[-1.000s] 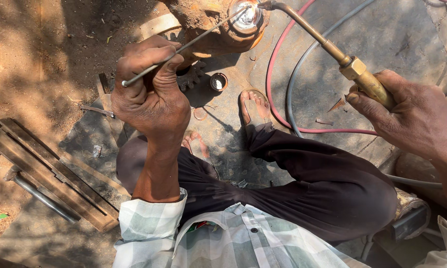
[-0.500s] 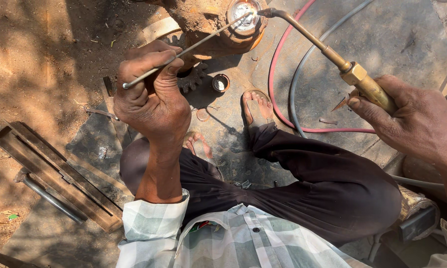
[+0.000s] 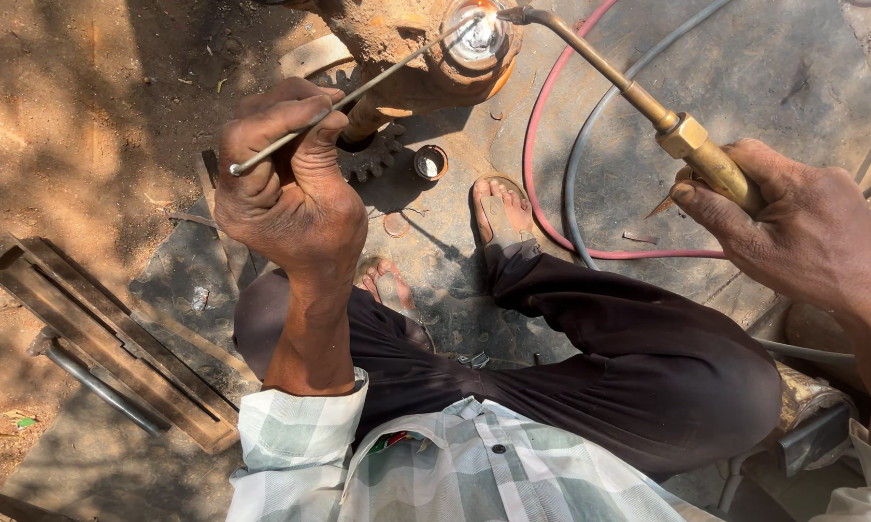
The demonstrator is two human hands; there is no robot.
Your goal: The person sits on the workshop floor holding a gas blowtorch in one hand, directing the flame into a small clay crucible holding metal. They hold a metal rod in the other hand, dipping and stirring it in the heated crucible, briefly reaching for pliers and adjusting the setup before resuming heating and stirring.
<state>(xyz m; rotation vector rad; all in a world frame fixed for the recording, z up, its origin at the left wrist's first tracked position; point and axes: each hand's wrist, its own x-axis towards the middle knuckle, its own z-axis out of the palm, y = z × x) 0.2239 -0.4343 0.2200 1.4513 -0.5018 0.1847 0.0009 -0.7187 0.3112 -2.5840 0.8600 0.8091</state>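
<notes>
The rod (image 3: pixel 358 92) is slanting up to the glowing joint (image 3: pixel 476 34) on the rusty part (image 3: pixel 406 58) at the top edge, meeting the torch (image 3: pixel 638 97) tip there. The left hand (image 3: pixel 290 193) is pinching the rod's lower end in curled fingers — the right hand (image 3: pixel 802 232) is gripping the brass torch handle, fingers wrapped tight. Red and grey hoses (image 3: pixel 551 193) are curving over the ground beside a sandalled foot (image 3: pixel 501 213).
</notes>
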